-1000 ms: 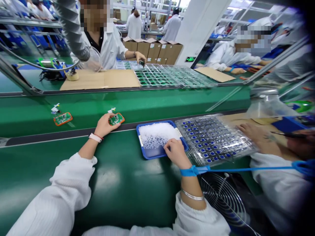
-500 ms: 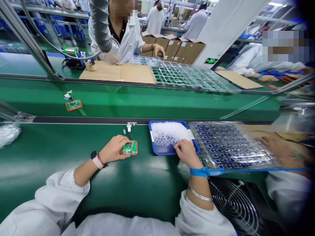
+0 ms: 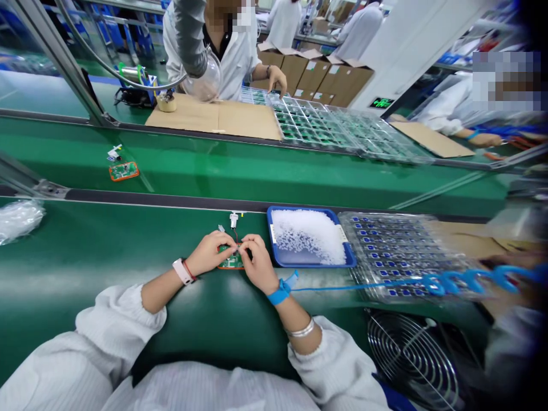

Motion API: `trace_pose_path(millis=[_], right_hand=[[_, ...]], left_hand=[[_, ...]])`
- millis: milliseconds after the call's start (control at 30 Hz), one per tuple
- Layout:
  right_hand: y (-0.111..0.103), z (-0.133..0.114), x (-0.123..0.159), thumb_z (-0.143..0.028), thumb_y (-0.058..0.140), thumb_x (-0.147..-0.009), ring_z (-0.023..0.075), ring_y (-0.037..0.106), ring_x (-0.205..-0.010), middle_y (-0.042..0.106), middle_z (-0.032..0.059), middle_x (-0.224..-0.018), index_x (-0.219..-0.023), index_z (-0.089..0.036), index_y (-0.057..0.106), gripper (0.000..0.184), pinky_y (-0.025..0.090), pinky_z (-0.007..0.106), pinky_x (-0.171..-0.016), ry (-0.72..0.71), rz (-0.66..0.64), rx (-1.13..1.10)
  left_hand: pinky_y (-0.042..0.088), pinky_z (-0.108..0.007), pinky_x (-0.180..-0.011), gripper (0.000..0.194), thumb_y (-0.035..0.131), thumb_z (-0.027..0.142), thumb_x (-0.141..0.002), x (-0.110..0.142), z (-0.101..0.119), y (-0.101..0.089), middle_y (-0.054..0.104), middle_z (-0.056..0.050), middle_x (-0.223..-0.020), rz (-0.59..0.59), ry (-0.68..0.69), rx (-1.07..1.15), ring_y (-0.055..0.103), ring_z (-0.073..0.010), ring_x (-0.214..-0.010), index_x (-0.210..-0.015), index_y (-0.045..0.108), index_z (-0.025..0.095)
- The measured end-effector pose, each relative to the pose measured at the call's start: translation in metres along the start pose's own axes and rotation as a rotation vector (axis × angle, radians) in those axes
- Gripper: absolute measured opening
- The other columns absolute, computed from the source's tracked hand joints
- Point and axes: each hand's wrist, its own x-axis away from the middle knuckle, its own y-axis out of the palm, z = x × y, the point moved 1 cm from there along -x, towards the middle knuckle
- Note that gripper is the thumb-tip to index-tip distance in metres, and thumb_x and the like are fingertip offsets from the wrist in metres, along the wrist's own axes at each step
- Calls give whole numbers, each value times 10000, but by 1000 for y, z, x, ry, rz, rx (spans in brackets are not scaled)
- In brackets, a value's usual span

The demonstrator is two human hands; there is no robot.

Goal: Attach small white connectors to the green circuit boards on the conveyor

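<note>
A small green circuit board with an orange rim (image 3: 231,261) lies on the green bench in front of me, its wire leading up to a white connector (image 3: 233,218). My left hand (image 3: 209,252) grips the board's left side with curled fingers. My right hand (image 3: 256,261) presses on its right side, fingertips pinched together over it; whether a small part sits between them is hidden. Right of my hands stands a blue tray (image 3: 278,258) heaped with small white parts (image 3: 310,233).
A clear blister tray of blue parts (image 3: 402,257) lies right of the blue tray. Another orange-rimmed board (image 3: 124,170) rides the conveyor belt. Across the belt a person works over trays of boards (image 3: 325,128). A fan grille (image 3: 413,359) sits lower right; a plastic bag (image 3: 19,217) lies left.
My right hand left the blue tray and came to the board. My left hand drew the board from the belt onto the bench and still holds it.
</note>
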Motion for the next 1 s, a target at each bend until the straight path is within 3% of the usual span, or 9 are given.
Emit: trace_pose_path(millis=[267, 567, 1000], right_hand=[[-1, 8, -5, -148, 442, -827, 198, 491, -918, 509, 70, -899, -704, -196, 493, 143, 406, 373, -833, 71, -85, 13], [1, 6, -4, -160, 448, -831, 190, 495, -913, 498, 67, -912, -723, -195, 502, 126, 422, 355, -799, 108, -68, -27], [2, 1, -8, -110, 473, -785, 175, 507, -868, 514, 52, -855, -678, -197, 514, 144, 437, 342, -792, 104, -46, 6]], left_hand=[[451, -321, -786, 127, 559, 176, -799, -5, -1, 1, 676, -27, -811, -43, -40, -69, 601, -177, -815, -706, 644, 183], [463, -309, -763, 157, 528, 208, -827, -4, -2, -2, 671, -35, -807, -52, -11, -27, 603, -167, -793, -722, 641, 176], [456, -305, -731, 153, 542, 227, -780, -10, -1, -6, 682, -24, -784, -95, -110, -66, 611, -169, -758, -676, 646, 185]])
